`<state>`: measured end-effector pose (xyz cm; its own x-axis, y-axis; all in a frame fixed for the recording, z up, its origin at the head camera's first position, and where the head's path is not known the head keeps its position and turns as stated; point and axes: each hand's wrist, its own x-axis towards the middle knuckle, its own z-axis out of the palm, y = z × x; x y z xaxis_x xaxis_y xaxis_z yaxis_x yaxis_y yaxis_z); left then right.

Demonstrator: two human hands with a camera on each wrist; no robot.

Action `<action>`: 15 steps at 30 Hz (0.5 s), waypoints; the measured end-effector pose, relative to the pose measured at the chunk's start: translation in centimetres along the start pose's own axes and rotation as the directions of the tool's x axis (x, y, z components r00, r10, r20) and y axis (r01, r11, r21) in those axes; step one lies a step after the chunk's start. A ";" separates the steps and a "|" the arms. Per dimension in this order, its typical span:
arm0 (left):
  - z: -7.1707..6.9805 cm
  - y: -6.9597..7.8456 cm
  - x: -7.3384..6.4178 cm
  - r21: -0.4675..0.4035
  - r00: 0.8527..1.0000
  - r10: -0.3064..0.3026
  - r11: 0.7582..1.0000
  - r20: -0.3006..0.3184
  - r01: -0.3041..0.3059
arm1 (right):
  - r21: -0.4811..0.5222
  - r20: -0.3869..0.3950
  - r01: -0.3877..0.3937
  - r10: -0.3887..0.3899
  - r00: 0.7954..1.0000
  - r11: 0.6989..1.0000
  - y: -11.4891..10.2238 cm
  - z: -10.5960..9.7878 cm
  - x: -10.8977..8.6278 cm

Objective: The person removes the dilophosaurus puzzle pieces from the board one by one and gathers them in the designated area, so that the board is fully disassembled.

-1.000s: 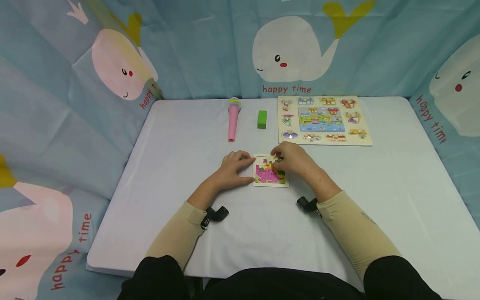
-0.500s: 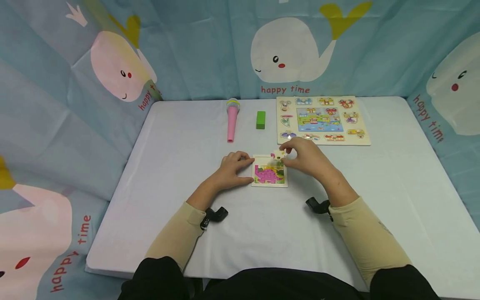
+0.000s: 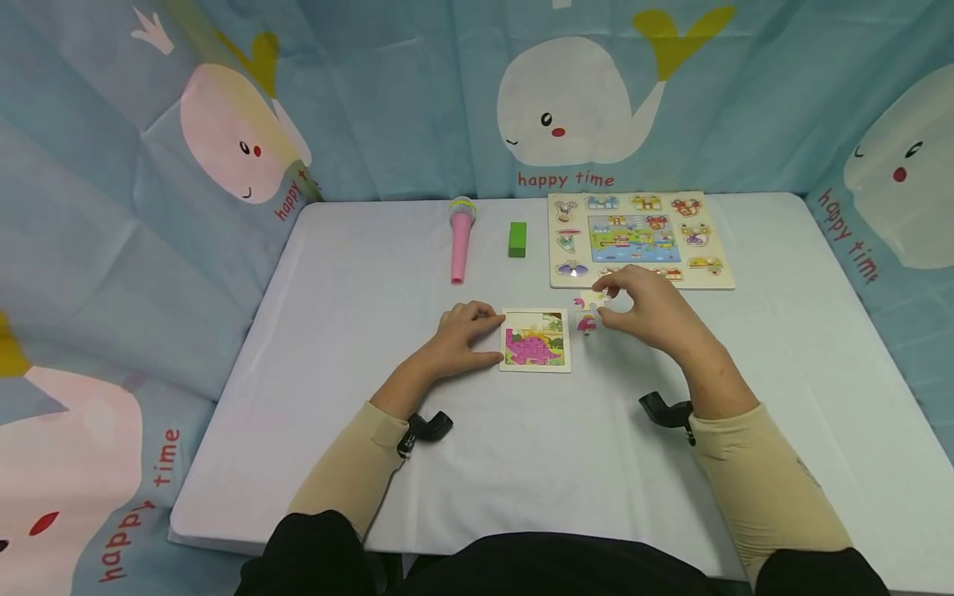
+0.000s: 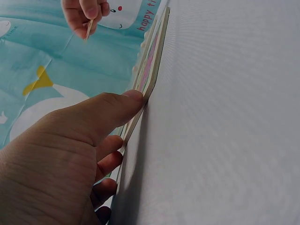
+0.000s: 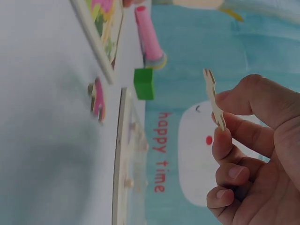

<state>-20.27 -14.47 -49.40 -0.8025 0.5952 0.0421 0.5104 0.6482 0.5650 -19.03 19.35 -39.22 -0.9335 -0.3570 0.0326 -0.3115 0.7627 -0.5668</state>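
A small wooden-framed jigsaw puzzle (image 3: 532,348) with a pink dinosaur lies on the white table; part of its upper area is bare wood. At its left edge rests my left hand (image 3: 464,338), the thumb (image 4: 133,96) and fingers touching the frame near its corners. To the right of the puzzle, my right hand (image 3: 656,313) pinches a thin jigsaw piece (image 5: 214,101) between thumb and fingers, raised off the table. Another jigsaw piece (image 3: 586,323), pink, lies beside the frame, just under the held one in the head view.
Toward the back lie a pink toy microphone (image 3: 460,240) and a green block (image 3: 517,240). A large wooden knob puzzle (image 3: 641,240) occupies the back right, behind my right hand. A blue whale-print curtain (image 3: 402,99) hangs around the white table (image 3: 335,273).
My right hand has lifted the jigsaw piece from over the puzzle's top and carried it rightward. The loose pink piece has come into view. My left hand has stayed put.
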 end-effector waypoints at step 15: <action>-0.1 0.2 0.0 0.006 1.000 -0.017 1.000 0.015 0.017 | -0.006 0.016 -0.059 0.059 0.998 0.998 3.9 -0.6 -1.3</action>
<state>-20.16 -14.40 -49.25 -0.8063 0.5911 0.0202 0.4988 0.6612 0.5603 -19.09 23.08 -41.00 -0.9475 -0.3195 -0.0142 -0.2566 0.7859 -0.5627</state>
